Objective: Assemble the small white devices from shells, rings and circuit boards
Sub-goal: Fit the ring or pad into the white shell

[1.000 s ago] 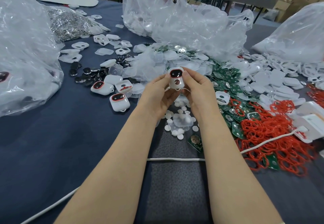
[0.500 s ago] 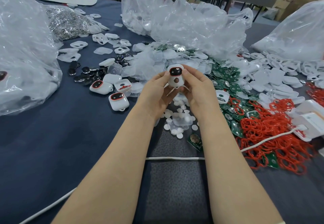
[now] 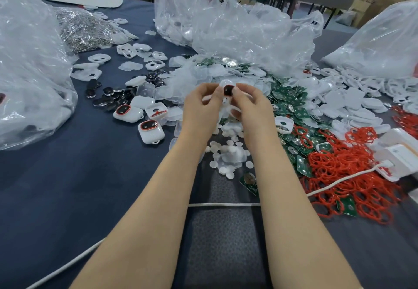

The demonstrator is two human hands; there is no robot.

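A small white device (image 3: 227,90) with a dark window ringed in red is held up over the table's middle. My left hand (image 3: 202,105) and my right hand (image 3: 250,103) pinch it from either side; fingers hide most of its shell. Three assembled devices (image 3: 151,131) lie to the left. Green circuit boards (image 3: 291,107) spread to the right, and red rings (image 3: 352,175) pile further right. White shells (image 3: 352,105) are heaped at the right.
Large clear plastic bags stand at the left (image 3: 29,62), the back (image 3: 226,21) and the right (image 3: 380,44). Dark round lenses (image 3: 108,96) and small white discs (image 3: 228,155) lie loose. A white cord (image 3: 224,204) crosses the near table to a white box (image 3: 402,155).
Both hands have closed in round the device and tilted it, so less of its white shell shows than before. The hands stay at about the same spot.
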